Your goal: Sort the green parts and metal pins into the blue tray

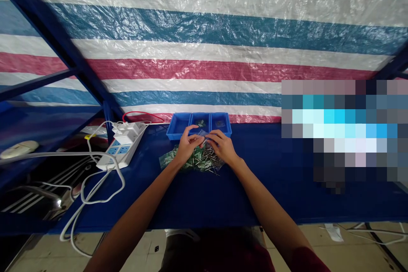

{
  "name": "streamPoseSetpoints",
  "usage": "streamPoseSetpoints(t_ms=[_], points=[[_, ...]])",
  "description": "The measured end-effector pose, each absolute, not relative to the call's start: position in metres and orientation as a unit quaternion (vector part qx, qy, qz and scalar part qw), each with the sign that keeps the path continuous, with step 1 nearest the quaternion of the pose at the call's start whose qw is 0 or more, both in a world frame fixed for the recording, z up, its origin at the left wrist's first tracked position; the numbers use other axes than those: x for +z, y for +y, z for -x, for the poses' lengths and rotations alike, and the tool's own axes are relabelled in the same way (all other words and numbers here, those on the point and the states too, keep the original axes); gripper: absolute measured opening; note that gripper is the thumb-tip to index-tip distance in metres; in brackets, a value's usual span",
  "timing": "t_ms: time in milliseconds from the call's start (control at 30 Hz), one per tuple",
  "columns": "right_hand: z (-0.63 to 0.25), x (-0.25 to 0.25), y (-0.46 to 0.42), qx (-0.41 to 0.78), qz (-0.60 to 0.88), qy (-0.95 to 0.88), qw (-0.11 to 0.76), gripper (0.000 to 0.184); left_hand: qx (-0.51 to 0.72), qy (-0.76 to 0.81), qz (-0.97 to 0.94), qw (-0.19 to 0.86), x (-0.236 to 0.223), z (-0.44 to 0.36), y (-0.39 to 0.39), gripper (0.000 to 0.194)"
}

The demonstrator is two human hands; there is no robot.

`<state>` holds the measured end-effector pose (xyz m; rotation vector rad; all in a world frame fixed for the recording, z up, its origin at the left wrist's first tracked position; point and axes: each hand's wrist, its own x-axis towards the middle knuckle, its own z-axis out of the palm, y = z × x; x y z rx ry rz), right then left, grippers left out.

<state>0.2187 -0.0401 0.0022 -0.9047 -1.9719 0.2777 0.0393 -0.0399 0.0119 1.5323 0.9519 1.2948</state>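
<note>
Between my fingertips is a small clear plastic bag (202, 133), held just in front of the blue bins. My left hand (188, 146) pinches its left side between thumb and fingers, with the index finger raised. On the other side, the fingers of my right hand (223, 146) are closed on the bag. Whatever is inside the bag is too small to make out. Below both hands lies a heap of green and clear packets (168, 158) mixed with loose thin metal pieces (208, 162), partly covered by my hands.
A blue three-part bin (176, 137) stands behind the heap; small items lie in its middle and right compartments. At left on the blue table (204, 204) are a power strip (119, 153) and looping white cables (95, 199). A striped tarp (204, 68) hangs behind. A pixelated patch covers the right.
</note>
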Motion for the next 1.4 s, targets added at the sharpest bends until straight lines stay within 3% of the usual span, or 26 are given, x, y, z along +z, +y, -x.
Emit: streamPoseSetpoints(t_ms=[133,367,567,767,1000,1233,1400], points=[[-0.215,0.001,-0.04,0.102,0.375,-0.788,0.478,0.027,0.499,0.391,-0.656,0.41,0.013,-0.036,-0.038,0.037],[-0.212,0.002,-0.043,0.148,0.377,-0.763,0.504,0.026,0.487,0.407,-0.739,0.227,0.014,-0.031,-0.037,0.033],[-0.21,-0.001,-0.046,0.152,0.367,-0.771,0.498,0.025,0.493,0.435,-0.707,0.261,0.012,-0.03,-0.037,0.026],[-0.21,-0.004,-0.047,0.114,0.366,-0.802,0.458,0.037,0.508,0.44,-0.665,0.324,0.013,-0.031,-0.034,0.03],[-0.21,-0.002,-0.047,0.089,0.364,-0.81,0.451,0.029,0.458,0.413,-0.675,0.406,0.019,-0.035,-0.039,0.039],[-0.21,-0.001,-0.047,0.142,0.381,-0.77,0.491,0.027,0.493,0.427,-0.687,0.32,0.018,-0.03,-0.041,0.04],[-0.207,-0.004,-0.046,0.203,0.41,-0.746,0.484,0.025,0.471,0.398,-0.711,0.337,0.016,-0.029,-0.04,0.036]])
